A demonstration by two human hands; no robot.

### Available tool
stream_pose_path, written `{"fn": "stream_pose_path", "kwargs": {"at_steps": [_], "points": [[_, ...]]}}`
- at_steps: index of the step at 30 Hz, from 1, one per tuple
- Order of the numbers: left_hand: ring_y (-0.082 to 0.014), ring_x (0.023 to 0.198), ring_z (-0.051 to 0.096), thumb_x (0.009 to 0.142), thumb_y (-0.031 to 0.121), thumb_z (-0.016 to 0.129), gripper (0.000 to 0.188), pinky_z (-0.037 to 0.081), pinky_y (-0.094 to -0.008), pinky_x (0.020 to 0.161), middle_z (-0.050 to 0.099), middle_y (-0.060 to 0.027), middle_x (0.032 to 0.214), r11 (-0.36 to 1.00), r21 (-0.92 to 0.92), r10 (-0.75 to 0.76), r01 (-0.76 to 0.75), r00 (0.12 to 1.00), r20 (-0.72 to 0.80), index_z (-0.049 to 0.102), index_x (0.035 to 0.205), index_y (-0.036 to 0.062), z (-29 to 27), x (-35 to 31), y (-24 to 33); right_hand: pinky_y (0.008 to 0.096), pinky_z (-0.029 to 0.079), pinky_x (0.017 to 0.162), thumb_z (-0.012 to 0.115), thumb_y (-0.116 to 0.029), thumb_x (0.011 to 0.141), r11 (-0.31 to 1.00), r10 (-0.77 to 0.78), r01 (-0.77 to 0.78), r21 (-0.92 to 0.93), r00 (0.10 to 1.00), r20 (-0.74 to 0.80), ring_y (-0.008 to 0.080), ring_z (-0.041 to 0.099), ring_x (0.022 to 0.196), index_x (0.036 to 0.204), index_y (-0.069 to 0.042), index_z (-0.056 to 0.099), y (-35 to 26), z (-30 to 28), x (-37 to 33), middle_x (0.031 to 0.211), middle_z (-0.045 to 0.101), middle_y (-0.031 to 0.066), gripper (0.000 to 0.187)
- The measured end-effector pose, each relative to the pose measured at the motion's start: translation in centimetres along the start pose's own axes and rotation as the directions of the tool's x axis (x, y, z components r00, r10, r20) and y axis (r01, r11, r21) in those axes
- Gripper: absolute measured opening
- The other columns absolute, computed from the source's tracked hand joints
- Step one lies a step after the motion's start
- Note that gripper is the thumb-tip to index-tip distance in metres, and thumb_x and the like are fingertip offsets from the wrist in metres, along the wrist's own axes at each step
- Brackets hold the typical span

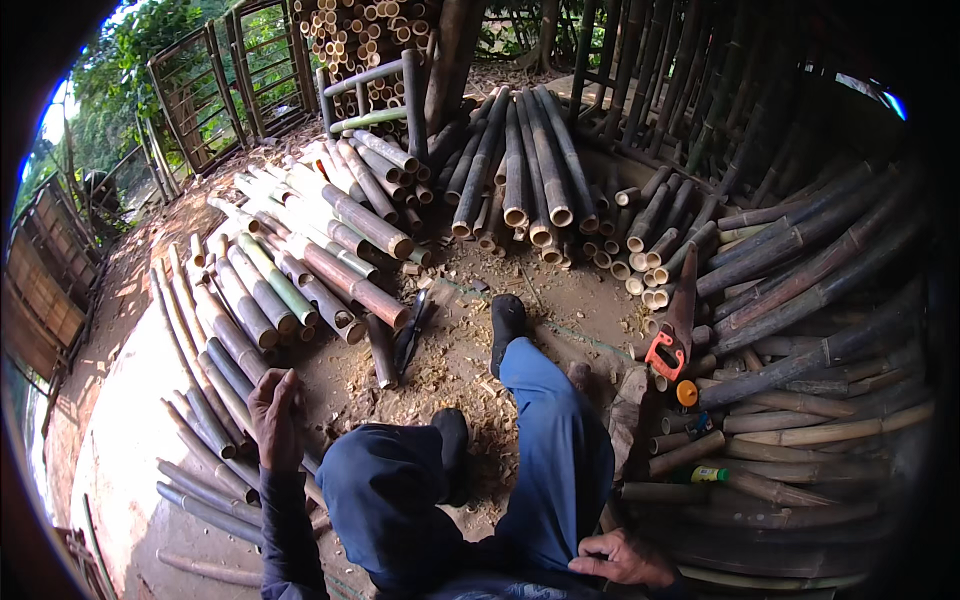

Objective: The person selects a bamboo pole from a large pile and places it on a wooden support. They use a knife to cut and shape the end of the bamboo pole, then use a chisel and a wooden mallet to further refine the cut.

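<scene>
My left hand (275, 420) is raised above the bamboo poles on the left, its fingers curled together; whether anything is in them I cannot make out. My right hand (622, 558) lies against my right thigh in blue trousers (555, 430), its fingers bent in and their tips partly hidden. Between my feet and the left pile a short dark bamboo piece (381, 350) lies on the ground. Beside it is a dark, long-bladed tool (412, 335), its kind unclear. An orange-handled handsaw (678, 325) leans against the bamboo on the right.
Cut bamboo poles lie in piles at left (300, 270), ahead (525, 170) and right (810, 270). Wood shavings (470, 385) cover the ground around my feet. An orange round cap (687, 393) and a green-yellow container (710, 474) sit among the right-hand poles. A bamboo frame (372, 100) stands behind.
</scene>
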State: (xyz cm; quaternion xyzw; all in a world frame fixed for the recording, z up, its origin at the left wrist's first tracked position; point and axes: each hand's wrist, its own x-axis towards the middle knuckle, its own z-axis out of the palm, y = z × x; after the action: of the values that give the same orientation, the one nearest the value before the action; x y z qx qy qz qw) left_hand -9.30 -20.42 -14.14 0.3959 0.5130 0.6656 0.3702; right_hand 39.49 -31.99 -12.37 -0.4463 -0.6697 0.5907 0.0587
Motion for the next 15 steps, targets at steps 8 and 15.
{"fn": "stream_pose_path", "kwargs": {"at_steps": [8,15], "points": [[-0.008,0.057,0.056,0.095,0.021,0.07,0.02,0.043,-0.0237,0.052,0.062,-0.0004,0.069,0.855,0.29,-0.481,0.429,0.865,0.14,0.069,0.099,0.0016,-4.3,2.4,-16.5,0.0293,0.047,0.068,0.066,-0.02,0.095,0.984,0.124,-0.179,-0.004,0.693,-0.71,0.0133,0.059,0.076,0.088,-0.001,0.065,8.5,-8.0,1.9,0.08,0.065,0.0072,0.021],[-0.015,0.066,0.06,0.089,0.027,0.077,0.033,0.051,-0.0313,0.058,0.062,-0.0037,0.081,0.723,0.048,-0.677,0.689,0.72,-0.153,0.061,0.106,0.004,-2.0,9.1,-19.7,0.0455,0.05,0.084,0.065,-0.042,0.094,0.884,0.129,-0.45,-0.128,0.498,-0.857,0.0406,0.065,0.097,0.115,0.001,0.059,22.6,-11.6,20.1,0.103,0.068,0.0243,0.049]]}}
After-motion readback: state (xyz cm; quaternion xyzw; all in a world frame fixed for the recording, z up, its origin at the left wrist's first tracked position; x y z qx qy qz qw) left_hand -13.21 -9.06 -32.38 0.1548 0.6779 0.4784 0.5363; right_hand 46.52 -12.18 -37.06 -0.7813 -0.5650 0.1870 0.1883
